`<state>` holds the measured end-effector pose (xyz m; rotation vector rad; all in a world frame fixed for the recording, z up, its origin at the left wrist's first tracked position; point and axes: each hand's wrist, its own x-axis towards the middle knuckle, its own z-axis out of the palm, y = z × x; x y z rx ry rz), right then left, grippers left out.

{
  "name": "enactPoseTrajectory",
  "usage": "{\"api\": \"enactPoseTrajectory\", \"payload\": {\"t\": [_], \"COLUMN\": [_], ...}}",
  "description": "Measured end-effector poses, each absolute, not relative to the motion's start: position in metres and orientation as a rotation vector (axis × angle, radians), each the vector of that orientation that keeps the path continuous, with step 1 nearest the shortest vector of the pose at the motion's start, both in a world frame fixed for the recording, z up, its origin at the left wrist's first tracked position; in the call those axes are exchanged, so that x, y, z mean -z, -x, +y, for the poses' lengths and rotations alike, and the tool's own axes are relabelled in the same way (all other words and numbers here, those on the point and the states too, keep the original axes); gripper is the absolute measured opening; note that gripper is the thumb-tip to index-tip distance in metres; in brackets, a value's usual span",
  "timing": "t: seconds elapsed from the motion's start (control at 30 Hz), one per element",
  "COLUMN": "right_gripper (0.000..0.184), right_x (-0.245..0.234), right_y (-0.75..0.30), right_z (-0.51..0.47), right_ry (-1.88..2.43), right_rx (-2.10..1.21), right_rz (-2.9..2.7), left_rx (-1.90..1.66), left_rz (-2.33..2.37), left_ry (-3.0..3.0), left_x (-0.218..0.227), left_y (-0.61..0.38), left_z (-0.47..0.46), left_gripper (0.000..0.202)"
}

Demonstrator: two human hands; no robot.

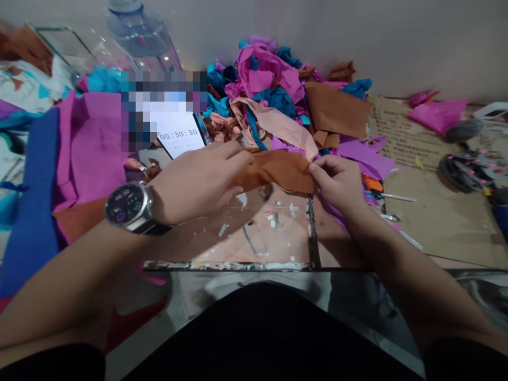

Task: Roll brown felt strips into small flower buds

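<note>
Black-clothed lap (pixel 264 338) nearest, I watch the right hand (pixel 340 181) pinch the right end of a creased, brown, papery strip (pixel 278 168), near side of a multicoloured scrap heap (pixel 270 79); the left hand (pixel 198 182) covers its left end, grip unclear. I judge light, even tension best.

The phone (pixel 181 138) is left of the held strip (pixel 280 169), before the bottle (pixel 138 37).

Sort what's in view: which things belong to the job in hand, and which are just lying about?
Seemingly in the job:
brown piece, partly covered by the left hand
peach strip, its end at the right hand

Seemingly just about:
phone
bottle
blue sheet
pink sheet
cardboard
</note>
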<state>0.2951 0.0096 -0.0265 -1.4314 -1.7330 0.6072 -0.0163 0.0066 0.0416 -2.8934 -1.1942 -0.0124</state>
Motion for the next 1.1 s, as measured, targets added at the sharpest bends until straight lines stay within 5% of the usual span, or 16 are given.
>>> {"api": "enactPoseTrajectory", "payload": {"t": [0.13, 0.3, 0.73, 0.97, 1.1], "right_gripper": [0.020, 0.022, 0.017, 0.017, 0.018], "right_x": [0.029, 0.029, 0.034, 0.031, 0.023], "right_y": [-0.298, -0.298, -0.298, -0.288, -0.282], "right_z": [0.013, 0.014, 0.016, 0.004, -0.010], "right_ry": [1.413, 1.431, 1.383, 1.305, 1.211], "right_rx": [-0.651, -0.681, -0.799, -0.909, -0.771], "right_rz": [-1.663, -1.585, -1.468, -1.511, -1.788], "left_rx": [-0.168, -0.528, -0.626, -0.484, -0.076], "left_rz": [-1.217, -1.342, -1.481, -1.544, -1.508], "left_ry": [3.012, 2.988, 2.833, 2.807, 2.945], "left_x": [-0.039, -0.030, -0.034, -0.035, -0.032], "left_y": [0.010, 0.011, 0.022, 0.031, 0.019], "left_z": [-0.001, -0.005, 0.003, 0.007, 0.013], "left_gripper": [0.028, 0.053, 0.053, 0.049, 0.045]}}
